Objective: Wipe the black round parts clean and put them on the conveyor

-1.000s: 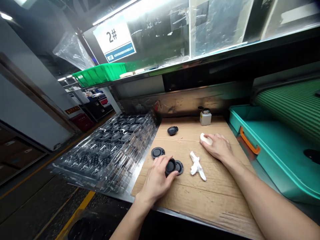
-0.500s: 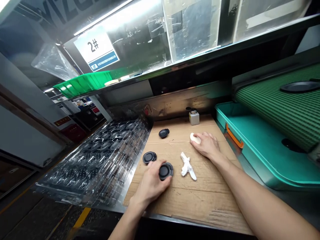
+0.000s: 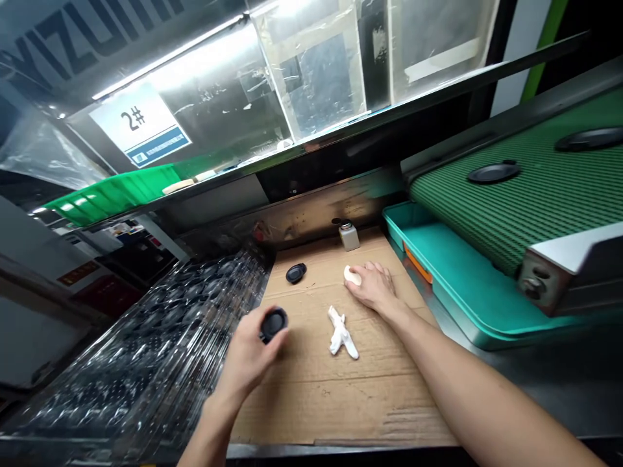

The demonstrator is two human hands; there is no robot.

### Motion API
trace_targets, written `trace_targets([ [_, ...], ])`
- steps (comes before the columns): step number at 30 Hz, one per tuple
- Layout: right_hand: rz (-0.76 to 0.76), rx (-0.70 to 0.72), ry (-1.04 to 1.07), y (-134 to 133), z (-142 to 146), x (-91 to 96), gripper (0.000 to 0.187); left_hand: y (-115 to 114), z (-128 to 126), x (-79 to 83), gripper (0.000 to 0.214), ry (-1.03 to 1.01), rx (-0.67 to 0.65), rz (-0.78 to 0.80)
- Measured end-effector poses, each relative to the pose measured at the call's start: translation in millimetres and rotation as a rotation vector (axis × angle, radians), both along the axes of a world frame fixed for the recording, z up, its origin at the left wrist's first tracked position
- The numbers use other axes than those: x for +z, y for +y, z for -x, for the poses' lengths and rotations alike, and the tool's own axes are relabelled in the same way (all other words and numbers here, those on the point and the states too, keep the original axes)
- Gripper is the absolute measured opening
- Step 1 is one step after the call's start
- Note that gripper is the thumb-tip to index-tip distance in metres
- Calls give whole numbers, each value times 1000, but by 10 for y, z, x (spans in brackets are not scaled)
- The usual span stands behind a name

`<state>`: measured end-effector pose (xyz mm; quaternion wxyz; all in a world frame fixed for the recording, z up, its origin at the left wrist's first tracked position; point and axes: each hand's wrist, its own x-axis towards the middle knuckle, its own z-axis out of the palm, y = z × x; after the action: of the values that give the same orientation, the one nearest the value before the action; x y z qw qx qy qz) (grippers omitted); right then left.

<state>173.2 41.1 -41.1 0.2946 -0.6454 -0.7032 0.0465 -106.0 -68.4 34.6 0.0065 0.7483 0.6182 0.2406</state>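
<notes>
My left hand (image 3: 253, 344) is closed round the edge of a round black plastic part (image 3: 274, 324), held over the left side of a cardboard sheet (image 3: 311, 402). Whether it is one part or a stack I cannot tell. My right hand (image 3: 374, 285) rests on the cardboard, thumb and fingers closed on a small whitish rounded pad (image 3: 352, 275). Between the hands lies a crumpled white cloth-like piece (image 3: 343, 334). Another black part (image 3: 295, 273) lies farther back, left of a small square bottle (image 3: 349, 237) with its cap flipped up.
Clear plastic trays (image 3: 160, 324) holding black parts are stacked on the left. At right, a green conveyor belt (image 3: 535, 201) carries a flat black part (image 3: 494, 172) above a teal bin (image 3: 467, 305) with an orange latch. A green crate (image 3: 117, 198) sits on the shelf above.
My left hand has moved left and lifted with its black part; the separate black parts beside it no longer show on the cardboard. The view has swung right. My right hand stays on the pad.
</notes>
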Motion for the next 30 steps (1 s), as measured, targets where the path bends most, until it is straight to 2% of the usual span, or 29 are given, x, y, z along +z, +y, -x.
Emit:
trace_targets([
  [3,22,-10,-1,-14,-4,50,37,96,-329,-225,44,1,-194,72],
  [6,58,-5,-9,-15,-18,80,38,221,-496,-449,43,-6,-187,84],
  [8,65,-3,-8,-9,-26,81,38,271,-507,-515,44,-24,-177,83],
  [12,41,-16,-1,5,-25,54,37,342,-490,-415,49,-82,-151,75],
  [15,27,-7,-1,10,-15,39,37,520,-598,-318,49,-93,-146,8],
  [17,24,-9,-6,9,-5,43,38,703,-714,-328,49,-92,-160,-8],
  [20,38,-26,-12,3,7,66,38,964,-867,-437,48,-59,-165,46],
  [24,49,-22,3,-4,11,107,37,1170,-953,-537,50,-8,-176,83],
  [27,36,-24,32,-6,-1,129,35,1313,-1023,-471,54,-5,-156,60],
  [30,13,-21,55,-8,-22,139,32,1496,-1195,-356,54,7,-100,7],
])
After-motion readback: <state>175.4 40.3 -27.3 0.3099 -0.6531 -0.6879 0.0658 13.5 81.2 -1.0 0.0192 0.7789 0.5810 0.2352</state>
